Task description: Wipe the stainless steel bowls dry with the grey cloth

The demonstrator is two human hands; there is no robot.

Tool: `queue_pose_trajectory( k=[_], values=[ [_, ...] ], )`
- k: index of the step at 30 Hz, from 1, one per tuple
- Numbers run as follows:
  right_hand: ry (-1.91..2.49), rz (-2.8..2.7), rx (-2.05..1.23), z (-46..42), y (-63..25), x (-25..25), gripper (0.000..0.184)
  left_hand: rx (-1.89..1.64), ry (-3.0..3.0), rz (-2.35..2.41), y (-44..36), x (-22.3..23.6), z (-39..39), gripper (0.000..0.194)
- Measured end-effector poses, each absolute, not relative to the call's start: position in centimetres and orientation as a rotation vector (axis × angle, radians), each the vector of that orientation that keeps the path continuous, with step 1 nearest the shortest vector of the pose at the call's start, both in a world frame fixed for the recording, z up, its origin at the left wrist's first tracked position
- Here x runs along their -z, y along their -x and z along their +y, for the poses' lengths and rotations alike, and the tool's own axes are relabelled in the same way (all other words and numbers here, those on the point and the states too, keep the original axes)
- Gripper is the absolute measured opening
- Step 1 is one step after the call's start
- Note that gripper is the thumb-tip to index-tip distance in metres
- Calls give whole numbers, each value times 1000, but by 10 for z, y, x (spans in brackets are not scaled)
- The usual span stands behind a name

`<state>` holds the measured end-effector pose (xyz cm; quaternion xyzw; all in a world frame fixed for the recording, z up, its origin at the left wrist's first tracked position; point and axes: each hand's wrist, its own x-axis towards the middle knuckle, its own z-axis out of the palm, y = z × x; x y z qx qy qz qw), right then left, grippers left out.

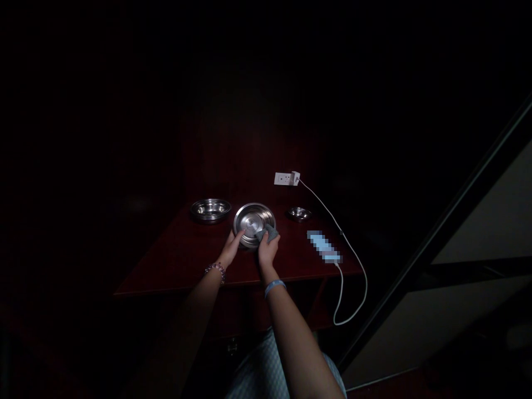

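Note:
A round steel bowl [251,221] stands tilted toward me on the dark red table [183,260]. My left hand [231,248] grips its lower left rim, fingers closed on the edge. My right hand [268,248] presses a grey cloth [269,233] against the bowl's lower right rim, fingers wrapped round the cloth. A beaded bracelet sits on my left wrist and a light blue band on my right.
A second steel bowl [210,209] rests at the back left and a small steel dish [298,213] at the back right. A phone [324,247] lies to the right, its white cable [353,260] running to a wall socket [286,178]. The surroundings are very dark.

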<state>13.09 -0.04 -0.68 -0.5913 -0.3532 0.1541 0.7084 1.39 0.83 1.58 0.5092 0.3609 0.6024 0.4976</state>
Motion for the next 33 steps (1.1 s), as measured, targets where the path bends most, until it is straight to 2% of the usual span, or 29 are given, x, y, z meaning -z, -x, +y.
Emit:
queue_pose_trajectory(
  k=[5,16,19,24,28,33],
  values=[
    [1336,-810,-372,1,-131,9,21,-1371,-1322,885,-18,-10,12,36],
    [1358,-855,-401,-3,-130,6,21,-1424,-1201,1033,-18,-10,17,26],
    [1361,-859,-417,-4,-130,4,23,-1442,-1154,1062,-17,-9,19,31],
    [1342,-870,-452,-6,-128,1,25,-1616,-1099,1000,-14,-9,21,57],
    [1322,-883,-455,-7,-127,0,25,-1603,-1076,975,-13,-9,20,49],
    [1335,-875,-461,-9,-127,-1,27,-1605,-1085,924,-14,-13,15,48]
  ],
)
